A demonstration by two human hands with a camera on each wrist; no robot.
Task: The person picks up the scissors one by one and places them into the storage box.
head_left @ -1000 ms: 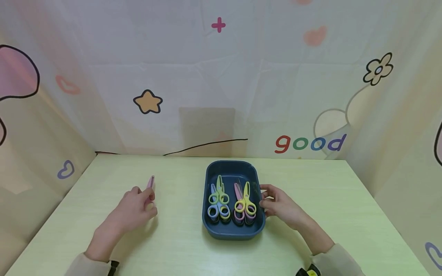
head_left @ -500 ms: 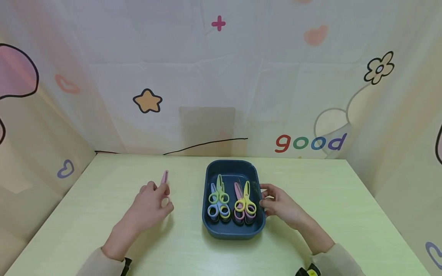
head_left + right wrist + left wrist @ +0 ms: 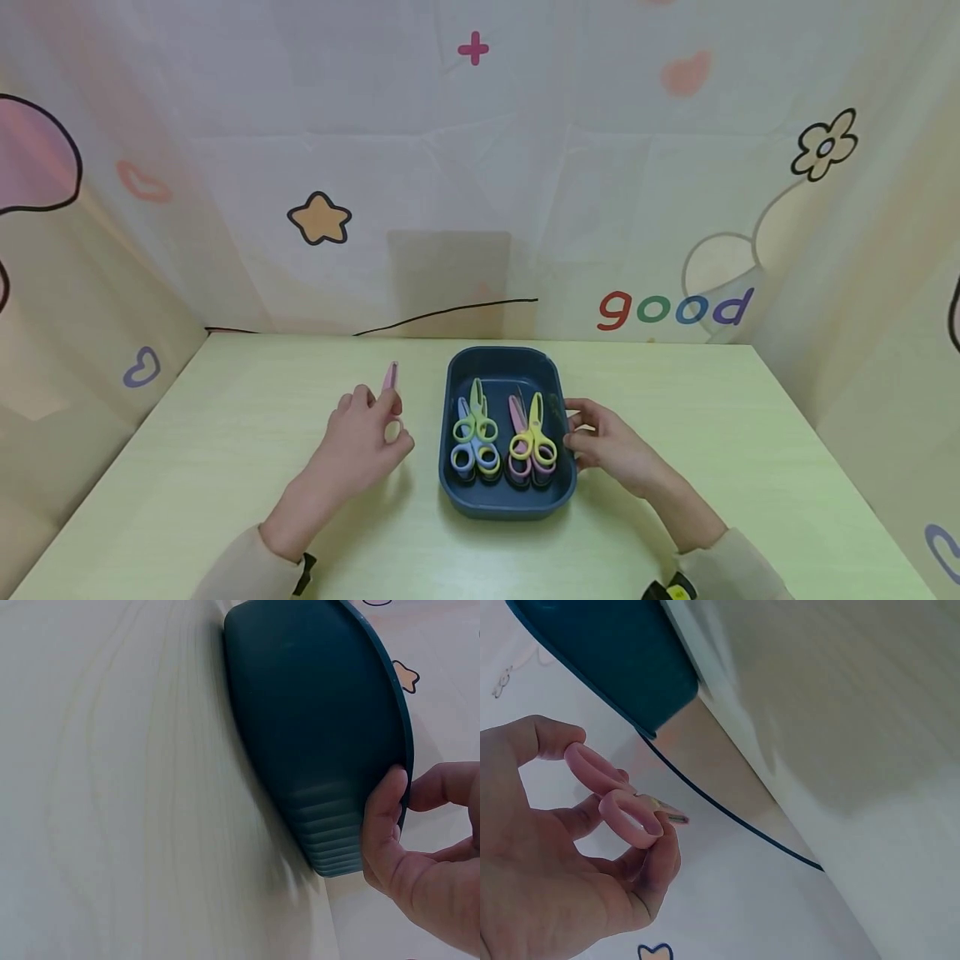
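Observation:
My left hand (image 3: 360, 446) holds a pair of pink scissors (image 3: 391, 377) above the table, left of a dark blue tray. In the left wrist view its fingers pinch the pink handle loops (image 3: 592, 769), and the blades point away from the palm. My right hand (image 3: 615, 450) grips the right rim of the tray (image 3: 502, 507); the thumb (image 3: 384, 802) lies against the outer wall. Inside the tray, green scissors (image 3: 477, 400) overlap blue scissors (image 3: 474, 450) on the left. Yellow scissors (image 3: 536, 412) lie over pink ones on the right.
The pale wooden table (image 3: 225, 433) extends on both sides of the tray. A printed curtain (image 3: 352, 108) hangs behind its far edge and along both sides. Small dark shapes show beneath the scissor handles in the tray.
My left hand has moved right with the pink scissors, closer to the tray. My right hand and the tray have stayed in place.

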